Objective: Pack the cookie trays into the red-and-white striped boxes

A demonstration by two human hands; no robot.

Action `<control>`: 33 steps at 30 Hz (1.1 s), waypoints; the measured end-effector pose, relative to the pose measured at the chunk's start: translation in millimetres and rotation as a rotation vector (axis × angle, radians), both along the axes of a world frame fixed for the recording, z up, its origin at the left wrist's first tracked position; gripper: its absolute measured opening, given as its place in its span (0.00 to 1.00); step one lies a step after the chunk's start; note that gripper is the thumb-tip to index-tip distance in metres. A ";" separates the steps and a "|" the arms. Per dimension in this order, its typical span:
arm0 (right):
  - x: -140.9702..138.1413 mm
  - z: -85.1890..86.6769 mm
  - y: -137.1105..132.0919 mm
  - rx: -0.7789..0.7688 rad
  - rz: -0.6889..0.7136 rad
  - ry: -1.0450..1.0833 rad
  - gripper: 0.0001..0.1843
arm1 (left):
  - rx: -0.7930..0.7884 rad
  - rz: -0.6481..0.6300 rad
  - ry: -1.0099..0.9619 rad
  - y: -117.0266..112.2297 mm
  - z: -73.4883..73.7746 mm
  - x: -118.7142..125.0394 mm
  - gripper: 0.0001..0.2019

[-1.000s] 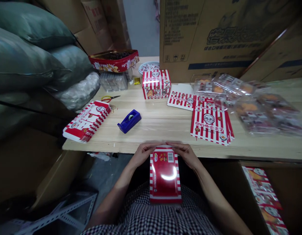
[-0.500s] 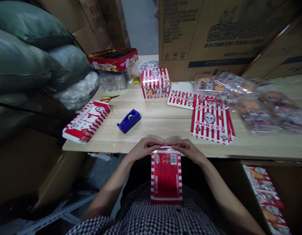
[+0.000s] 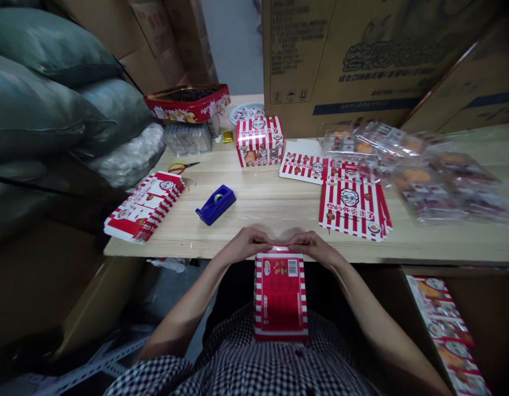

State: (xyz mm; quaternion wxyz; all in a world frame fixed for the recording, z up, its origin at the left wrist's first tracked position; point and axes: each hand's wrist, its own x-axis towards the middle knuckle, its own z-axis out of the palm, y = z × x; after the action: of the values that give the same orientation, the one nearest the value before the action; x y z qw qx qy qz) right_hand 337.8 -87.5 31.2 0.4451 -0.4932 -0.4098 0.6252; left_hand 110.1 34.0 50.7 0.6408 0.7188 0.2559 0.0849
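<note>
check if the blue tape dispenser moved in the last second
No. The blue tape dispenser lies where it was, same gap and angle to the stack of flat striped cartons beside it; the slight shift is the camera's.

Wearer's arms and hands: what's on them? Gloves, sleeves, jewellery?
No gloves on the left hand or right hand, and no ring, watch or strap visible. Forearms are uncovered; a black-and-white checked fabric shirt shows below, its sleeve reaching the left upper arm.
</note>
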 end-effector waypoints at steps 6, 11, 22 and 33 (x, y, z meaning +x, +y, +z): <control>3.6 9.9 -24.0 0.055 0.114 -0.008 0.19 | 0.048 -0.098 -0.024 -7.7 24.0 -9.8 0.14; -2.4 2.4 -42.1 0.036 -0.042 -0.050 0.18 | 0.169 -0.107 -0.130 -35.9 47.7 -18.3 0.18; -34.7 33.3 -55.2 0.163 -0.283 -0.178 0.09 | 0.086 0.176 -0.149 -63.4 42.3 -35.8 0.12; -56.7 79.9 -67.7 -0.037 -0.293 0.076 0.14 | 0.476 0.014 -0.294 -76.7 76.2 -42.3 0.20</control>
State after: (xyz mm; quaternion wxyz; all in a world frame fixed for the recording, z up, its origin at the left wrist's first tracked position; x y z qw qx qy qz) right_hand 281.1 -155.2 111.1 0.5376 -0.5316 -0.3047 0.5792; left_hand 67.8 -42.7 126.9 0.4835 0.8273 0.1382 0.2504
